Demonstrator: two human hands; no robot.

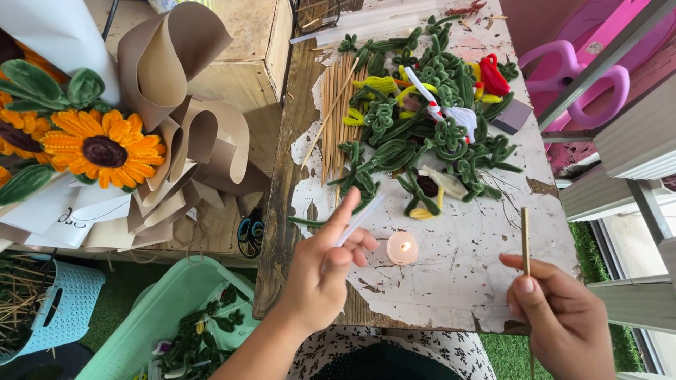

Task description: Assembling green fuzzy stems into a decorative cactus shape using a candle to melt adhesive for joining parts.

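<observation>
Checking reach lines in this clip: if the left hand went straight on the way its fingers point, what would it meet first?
The left hand, holding a white stick, points up and right across the table. First in that line looks to be the pile of green pipe-cleaner pieces; the lit candle sits just right of it. Depth is unclear.

Worn wooden table [458, 281] with peeling white paint carried a lit round tealight candle [402, 248] near its front edge, a row of thin bamboo skewers [339, 112], and a tangled heap of green chenille pipe-cleaner stems [422, 119] (some yellow, red, white bits mixed in).
</observation>
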